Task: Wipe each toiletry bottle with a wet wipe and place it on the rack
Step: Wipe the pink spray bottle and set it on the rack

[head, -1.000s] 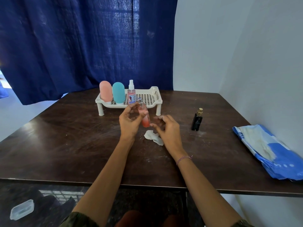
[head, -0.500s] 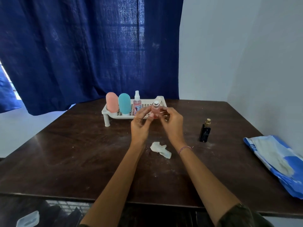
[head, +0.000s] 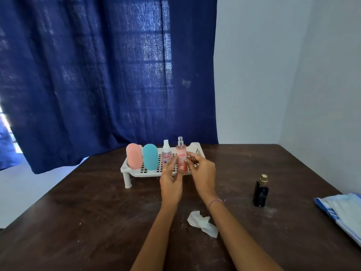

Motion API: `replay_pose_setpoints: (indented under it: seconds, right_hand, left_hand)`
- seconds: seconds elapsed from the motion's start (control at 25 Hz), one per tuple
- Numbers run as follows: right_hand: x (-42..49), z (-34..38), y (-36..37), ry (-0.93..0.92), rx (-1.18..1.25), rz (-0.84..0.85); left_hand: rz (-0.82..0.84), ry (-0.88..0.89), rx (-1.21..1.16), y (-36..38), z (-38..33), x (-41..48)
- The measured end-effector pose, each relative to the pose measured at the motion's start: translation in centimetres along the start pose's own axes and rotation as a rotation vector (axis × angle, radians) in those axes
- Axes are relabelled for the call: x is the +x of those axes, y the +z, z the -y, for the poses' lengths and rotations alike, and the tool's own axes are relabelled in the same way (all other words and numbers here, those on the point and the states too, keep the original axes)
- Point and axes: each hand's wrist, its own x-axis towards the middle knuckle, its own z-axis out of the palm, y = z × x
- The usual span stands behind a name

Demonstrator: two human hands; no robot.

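Head-worn view, looking forward-down, table close

A white slotted rack on short legs stands on the table at the centre of the frame. Along its left half, from left to right, stand a rounded pink bottle, a rounded teal bottle and a small clear spray bottle with a white nozzle, all upright. Just right of these, a pink spray bottle with a silver top and red lettering is upright over the rack, pinched between the fingertips of the left hand and right hand, which hide its base. A black bottle with a gold cap stands on the table, well to the right of the rack. A crumpled white wet wipe lies on the table in the lower centre.
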Motion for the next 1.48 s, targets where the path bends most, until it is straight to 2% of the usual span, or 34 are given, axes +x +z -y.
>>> replay_pose_setpoints:
  seconds: [0.4,0.76,0.96,1.2,1.48]
  right_hand:
    - [-0.4,-0.5,0.7,-0.035,0.052,0.056]
    - [-0.6,-0.8,0.6,-0.054,-0.049,0.149]
    - [-0.5,-0.7,0.7,-0.093,-0.161,0.224]
    - [-0.7,-0.4,0.4,-0.103,-0.184,0.246]
    - [-0.6,-0.8,0.3,-0.094,-0.197,0.168]
  left_hand:
    - [0.015,0.012,0.109,-0.2,0.6,0.5]
    - [0.013,0.067,0.444,-0.6,1.0,0.7]
    - [0.046,0.045,0.475,-0.5,1.2,0.9]
    - [0.074,0.038,0.505,-0.5,1.0,0.9]
    - [0.087,0.023,0.450,-0.6,1.0,0.8]
